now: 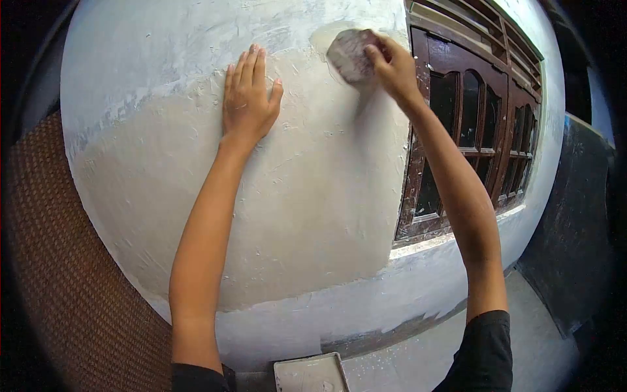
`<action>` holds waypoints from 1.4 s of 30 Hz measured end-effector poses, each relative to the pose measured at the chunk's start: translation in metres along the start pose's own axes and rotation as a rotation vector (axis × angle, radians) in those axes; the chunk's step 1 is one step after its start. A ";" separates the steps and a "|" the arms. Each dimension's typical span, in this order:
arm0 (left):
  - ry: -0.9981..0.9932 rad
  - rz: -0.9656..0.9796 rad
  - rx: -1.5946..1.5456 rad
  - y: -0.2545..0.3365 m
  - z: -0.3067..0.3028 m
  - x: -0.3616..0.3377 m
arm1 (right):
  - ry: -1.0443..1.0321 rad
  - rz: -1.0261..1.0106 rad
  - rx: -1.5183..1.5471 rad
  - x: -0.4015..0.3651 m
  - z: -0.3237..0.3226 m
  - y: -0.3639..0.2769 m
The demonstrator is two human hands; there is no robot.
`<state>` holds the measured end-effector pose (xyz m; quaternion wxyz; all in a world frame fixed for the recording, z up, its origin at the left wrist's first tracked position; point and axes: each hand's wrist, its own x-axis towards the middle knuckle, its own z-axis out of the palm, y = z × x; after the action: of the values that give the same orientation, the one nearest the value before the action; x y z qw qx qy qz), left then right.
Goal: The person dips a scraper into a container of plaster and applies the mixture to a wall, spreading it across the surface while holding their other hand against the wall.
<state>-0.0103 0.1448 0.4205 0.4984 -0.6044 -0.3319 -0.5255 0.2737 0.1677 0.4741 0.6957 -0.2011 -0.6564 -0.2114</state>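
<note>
My left hand (248, 101) lies palm-down against the wall (307, 196), its fingers stretched upward on the coated area. Up near the window's top left corner, my right hand (394, 67) grips a flat, roundish piece (351, 55), dark reddish under pale smears. Its exact kind I cannot make out. The piece is at the wall surface, beside a damp-looking smear of beige coating, and a dark blurred streak shows below it. Beige coating with small ridges covers the wall's middle; bluish-white paint shows above and below.
A brown wooden window (467, 117) with dark panes and a ledge stands at right. Below lies a tray (312, 357) holding pale material on the floor. A woven brown panel (72, 261) borders the left, and a dark panel (575, 222) leans at far right.
</note>
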 end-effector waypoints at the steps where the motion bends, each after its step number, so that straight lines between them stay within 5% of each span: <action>1: -0.007 0.011 0.011 -0.001 -0.001 0.000 | 0.118 0.016 -0.073 0.011 -0.005 0.014; 6: -0.016 0.017 0.001 -0.001 -0.001 -0.002 | 0.429 0.243 -0.056 0.026 -0.034 0.016; 8: -0.008 0.009 -0.009 0.002 0.000 -0.001 | 0.229 0.161 0.135 0.014 -0.025 0.007; 10: 0.015 -0.001 -0.015 0.003 0.002 -0.001 | 0.013 -0.064 -0.006 0.004 -0.014 0.013; 12: 0.002 0.003 -0.018 0.002 0.000 -0.002 | 0.064 0.114 -0.096 0.006 -0.021 0.022; 14: -0.010 0.003 -0.015 0.002 -0.002 -0.001 | 0.360 0.254 -0.092 0.017 -0.034 0.046; 16: -0.014 -0.001 -0.014 0.001 -0.001 -0.002 | 0.487 0.373 -0.043 0.012 -0.048 0.011; 18: -0.007 -0.004 -0.013 0.001 0.000 -0.002 | 0.280 0.380 0.100 0.008 -0.049 0.016; 20: -0.003 -0.001 -0.016 0.002 0.001 -0.002 | 0.018 0.116 0.062 -0.001 -0.043 0.025; 22: -0.005 -0.015 -0.030 0.004 -0.001 -0.002 | 0.007 0.101 -0.059 -0.002 -0.045 0.025; 25: -0.007 -0.003 -0.017 0.002 0.000 -0.002 | 0.385 0.385 -0.119 0.009 -0.060 0.029; 30: 0.009 -0.009 -0.032 0.004 0.001 -0.002 | 0.104 0.131 0.002 0.003 -0.044 0.030; 33: -0.006 -0.019 -0.023 0.006 0.000 -0.003 | 0.237 0.315 -0.191 0.011 -0.050 0.035; 35: -0.008 -0.021 -0.012 0.004 -0.001 -0.002 | 0.416 0.402 0.015 0.011 -0.053 0.027; 40: -0.028 -0.027 -0.017 0.005 -0.002 -0.002 | 0.186 0.244 -0.051 -0.001 -0.046 0.019; 42: -0.030 -0.030 -0.017 0.006 -0.002 -0.002 | 0.432 0.391 -0.074 0.004 -0.050 0.023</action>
<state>-0.0061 0.1420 0.4168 0.4802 -0.6114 -0.3438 -0.5267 0.3281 0.1585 0.4747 0.8391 -0.2994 -0.4336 -0.1352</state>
